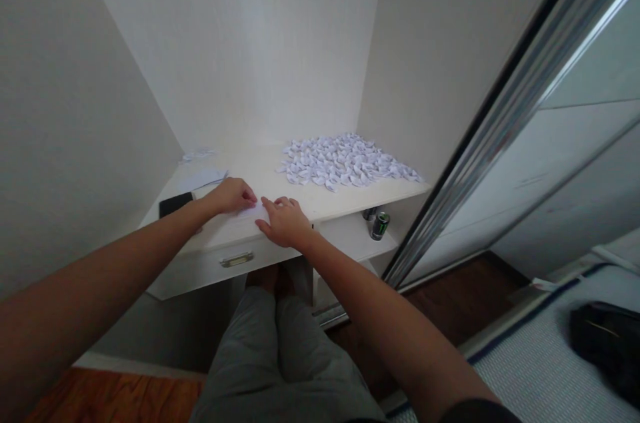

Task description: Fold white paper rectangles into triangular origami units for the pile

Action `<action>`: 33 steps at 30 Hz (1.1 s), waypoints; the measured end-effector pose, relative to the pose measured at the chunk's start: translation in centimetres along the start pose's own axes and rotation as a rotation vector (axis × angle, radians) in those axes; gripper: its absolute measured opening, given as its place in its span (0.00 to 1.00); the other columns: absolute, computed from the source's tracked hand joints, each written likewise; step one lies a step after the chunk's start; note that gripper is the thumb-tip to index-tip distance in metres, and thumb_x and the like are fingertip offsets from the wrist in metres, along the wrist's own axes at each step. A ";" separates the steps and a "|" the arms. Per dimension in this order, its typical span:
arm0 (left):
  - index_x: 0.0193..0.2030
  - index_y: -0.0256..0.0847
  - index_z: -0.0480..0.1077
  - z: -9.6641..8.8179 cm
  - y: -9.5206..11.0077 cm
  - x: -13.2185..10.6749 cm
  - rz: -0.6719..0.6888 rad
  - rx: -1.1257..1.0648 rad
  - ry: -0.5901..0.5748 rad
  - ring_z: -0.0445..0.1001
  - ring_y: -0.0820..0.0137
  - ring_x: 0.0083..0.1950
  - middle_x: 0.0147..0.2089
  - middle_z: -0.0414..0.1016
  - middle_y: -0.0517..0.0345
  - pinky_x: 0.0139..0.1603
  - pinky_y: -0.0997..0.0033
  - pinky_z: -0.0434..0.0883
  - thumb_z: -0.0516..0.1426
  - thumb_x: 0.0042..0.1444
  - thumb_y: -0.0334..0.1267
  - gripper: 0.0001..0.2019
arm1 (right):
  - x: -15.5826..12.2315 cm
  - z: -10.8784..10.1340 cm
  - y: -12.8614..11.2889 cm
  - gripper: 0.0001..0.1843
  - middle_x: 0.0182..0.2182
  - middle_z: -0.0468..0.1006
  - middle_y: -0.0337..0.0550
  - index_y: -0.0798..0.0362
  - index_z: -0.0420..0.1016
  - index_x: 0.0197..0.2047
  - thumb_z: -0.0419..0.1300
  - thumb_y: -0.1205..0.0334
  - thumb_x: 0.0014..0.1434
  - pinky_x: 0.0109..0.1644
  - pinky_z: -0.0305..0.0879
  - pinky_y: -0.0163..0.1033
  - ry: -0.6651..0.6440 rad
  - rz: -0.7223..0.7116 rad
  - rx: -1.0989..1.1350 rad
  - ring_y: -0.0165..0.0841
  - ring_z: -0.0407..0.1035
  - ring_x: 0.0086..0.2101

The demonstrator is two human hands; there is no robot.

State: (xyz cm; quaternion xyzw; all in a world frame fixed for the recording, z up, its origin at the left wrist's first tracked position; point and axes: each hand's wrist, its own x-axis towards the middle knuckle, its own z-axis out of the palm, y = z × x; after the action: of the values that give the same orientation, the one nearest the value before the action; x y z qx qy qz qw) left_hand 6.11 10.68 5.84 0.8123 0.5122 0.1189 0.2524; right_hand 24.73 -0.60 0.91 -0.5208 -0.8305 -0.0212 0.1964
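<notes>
A small piece of white paper (249, 212) lies on the white desktop between my hands. My left hand (233, 196) is closed in a pinch at the paper's upper edge. On the paper's right side rests my right hand (287, 222), its thumb and index finger spread apart and touching down. Behind and to the right spreads a wide heap of small folded white paper pieces (345, 162). A stack of white paper sheets (203, 178) lies beyond my left wrist. How the piece between my hands is folded is too faint to make out.
A black flat object (175, 204) lies by my left forearm. The drawer with a metal handle (237, 260) is below the desktop. A dark can with a green mark (380, 226) stands on the lower shelf, another behind it. A sliding door frame (493, 126) rises at right.
</notes>
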 end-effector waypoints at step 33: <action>0.35 0.35 0.71 7.4 1.3 -1.4 0.036 -0.995 0.354 0.81 0.66 0.30 0.30 0.77 0.57 0.34 0.64 0.80 0.75 0.39 0.44 0.23 | 5.9 1.9 4.2 0.15 0.50 0.83 0.51 0.54 0.82 0.53 0.59 0.66 0.65 0.60 0.69 0.44 0.291 0.114 0.634 0.38 0.75 0.51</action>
State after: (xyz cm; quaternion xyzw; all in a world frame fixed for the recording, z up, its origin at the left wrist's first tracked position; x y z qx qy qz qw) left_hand 9.86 6.81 0.36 0.5703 0.4146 0.4874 0.5150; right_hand 25.60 6.80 0.48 -0.4707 -0.7289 0.1748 0.4654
